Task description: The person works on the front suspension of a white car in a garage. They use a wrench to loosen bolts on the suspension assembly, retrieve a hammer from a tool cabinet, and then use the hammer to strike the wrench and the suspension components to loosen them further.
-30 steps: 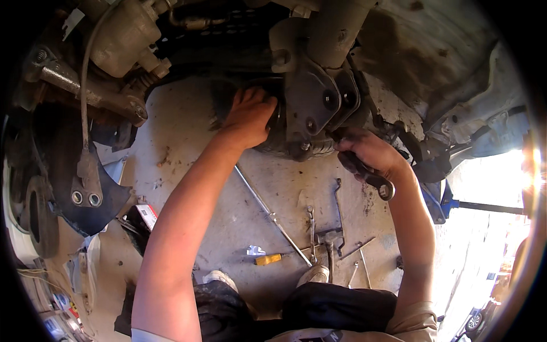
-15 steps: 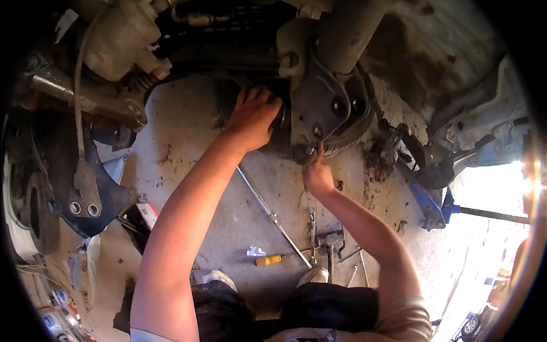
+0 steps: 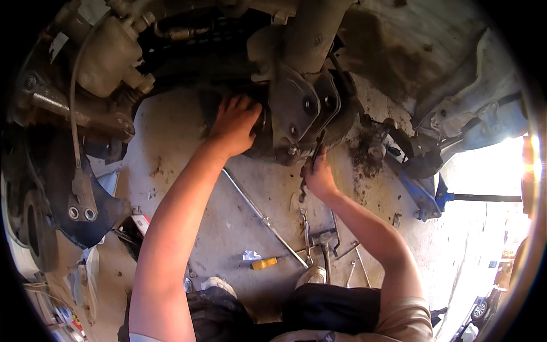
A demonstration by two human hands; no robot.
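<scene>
Head view, and the right grip [image 3: 320, 175] is clasping a dark wrench [image 3: 303, 183], whose upper end is sitting close by the lower edge of the metal bracket [image 3: 293, 105]. Whether it's actually touching, the view isn't showing. That tilt is looking risky: without a square seat, a hard pull could be sending the tool sliding off and the knuckles into that edge.

Over to the other side, the left grip [image 3: 235, 122] is resting by the dark round part [image 3: 262, 145] behind the bracket, fingers slightly curling — holding or just bracing, I'm not able to tell. If that part is shifting, fingertips could be getting pinched.

Above, the thick tube [image 3: 316, 40] is rising from the bracket; any sway there could be throwing the wrench off line. Farther out — down on the floor [image 3: 228, 239] — a long metal bar [image 3: 250, 202] is lying aslant, ending just beside a shoe [image 3: 312, 277], with a hammer [image 3: 323, 236] near it: one careless step could be becoming a stumble.
</scene>
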